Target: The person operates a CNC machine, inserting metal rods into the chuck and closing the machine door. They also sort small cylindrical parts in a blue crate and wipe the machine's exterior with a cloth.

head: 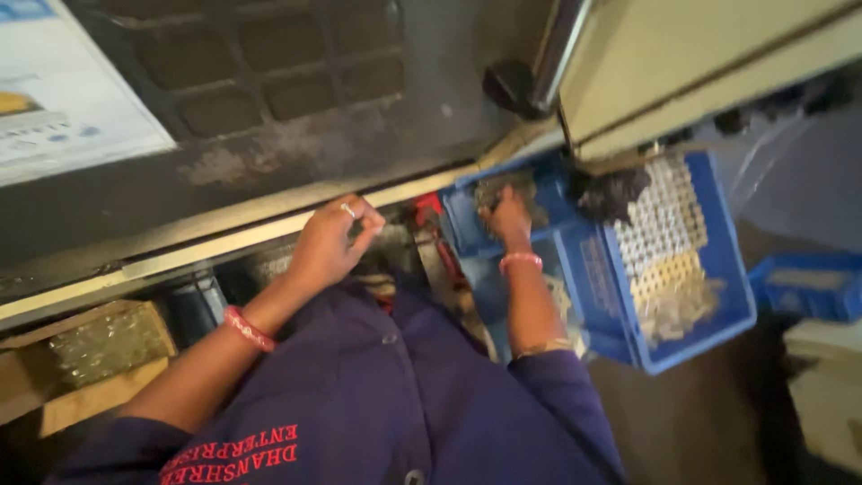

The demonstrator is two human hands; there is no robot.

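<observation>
The right hand [508, 216] reaches down into the near compartment of the blue plastic crate [593, 269], its fingers curled over a heap of small metal parts [503, 190]; whether it has closed on any of them or only rests on top I cannot tell, since the back of the hand hides the fingertips. The left hand [330, 242], well to the left of the crate, is pinched narrow around something small and pale that it holds against the pale metal ledge [224, 238] — the thing itself is too small to identify. Both wrists wear a pink bangle [521, 260], and the left hand has a ring. Inside the crate, on the side away from the hand, lie perforated metal strips [669, 233] with a dark rag or glove [606, 193] at their top edge; more loose parts sit at the crate's near corner. Further left of the crate, a wooden box [99, 350] holds glinting pieces of the same sort. Judging from this, picking cleanly calls for a light pinch on a few pieces at a time (a full grab would likely spill) and for keeping the forearm off the crate's rim — the crate looks tilted. A second blue tray [808, 286] sits to the right of the crate.
</observation>
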